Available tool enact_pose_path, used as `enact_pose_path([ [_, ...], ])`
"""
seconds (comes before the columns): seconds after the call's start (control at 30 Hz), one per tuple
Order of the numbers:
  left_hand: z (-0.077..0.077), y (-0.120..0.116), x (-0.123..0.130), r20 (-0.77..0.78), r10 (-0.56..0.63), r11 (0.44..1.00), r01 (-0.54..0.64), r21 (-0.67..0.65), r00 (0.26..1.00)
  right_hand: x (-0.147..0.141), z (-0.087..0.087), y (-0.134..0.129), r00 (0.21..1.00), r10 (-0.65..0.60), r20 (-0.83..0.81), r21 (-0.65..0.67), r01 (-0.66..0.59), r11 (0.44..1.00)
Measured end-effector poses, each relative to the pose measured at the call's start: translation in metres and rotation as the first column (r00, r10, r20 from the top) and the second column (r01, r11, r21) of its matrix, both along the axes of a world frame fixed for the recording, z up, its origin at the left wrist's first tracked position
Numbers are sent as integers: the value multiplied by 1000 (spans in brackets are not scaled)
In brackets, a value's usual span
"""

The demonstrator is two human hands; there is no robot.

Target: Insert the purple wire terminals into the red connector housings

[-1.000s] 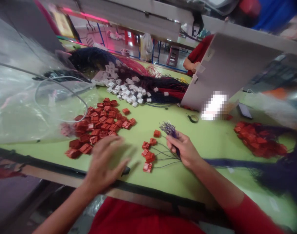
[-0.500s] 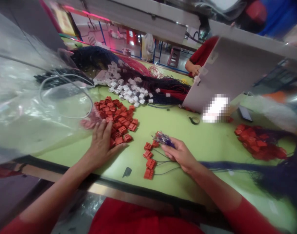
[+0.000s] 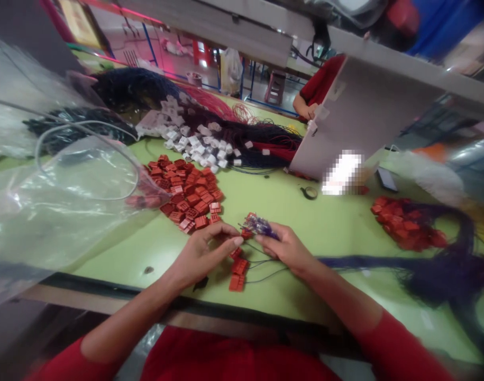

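Observation:
My right hand (image 3: 287, 247) is closed around a bundle of dark purple wires (image 3: 267, 228), its metal-tipped ends pointing left. My left hand (image 3: 210, 251) is beside those tips, thumb and forefinger nearly together; whatever lies between them is too small to make out. Just below, red connectors (image 3: 238, 274) with single wires attached form a short column on the green table, the upper ones partly hidden by my left fingers. Behind my left hand lies a pile of loose red connectors (image 3: 190, 190).
White connectors (image 3: 202, 148) on dark wires lie at the back. Clear plastic bags (image 3: 79, 174) cover the left side. A tape roll (image 3: 309, 192), a phone (image 3: 386, 180) and wired red connectors (image 3: 404, 222) are right. A grey panel (image 3: 368, 111) stands before another person's hand (image 3: 307, 110).
My left hand has left the pile of red connectors and moved right, to the wire tips. Its fingers have drawn together. My right hand still holds the bundle. The camera view has shifted slightly.

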State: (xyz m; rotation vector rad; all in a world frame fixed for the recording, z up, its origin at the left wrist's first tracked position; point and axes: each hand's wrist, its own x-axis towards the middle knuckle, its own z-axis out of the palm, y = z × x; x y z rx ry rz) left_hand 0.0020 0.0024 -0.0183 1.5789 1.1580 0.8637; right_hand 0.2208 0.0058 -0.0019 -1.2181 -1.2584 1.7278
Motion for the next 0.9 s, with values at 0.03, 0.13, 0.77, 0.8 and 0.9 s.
enact_pose_path([
  [0.03,0,0,4,61,-4,997,8,-75,998,0,-1,-1,1000,11,12,6,-11,1000],
  [0.13,-3,2,9,182,51,989,-24,-149,982,0,-4,-2,999,35,42,36,-36,999],
  [0.77,-21,9,-18,-534,413,824,-53,565,737,4,-13,8,997,-32,65,31,30,999],
  [0.8,-20,14,-19,-611,449,819,-27,573,652,4,-12,8,997,-46,63,38,43,998],
  [0.9,-16,28,-17,-743,478,830,37,557,468,3,-11,7,994,-68,80,56,64,996],
])
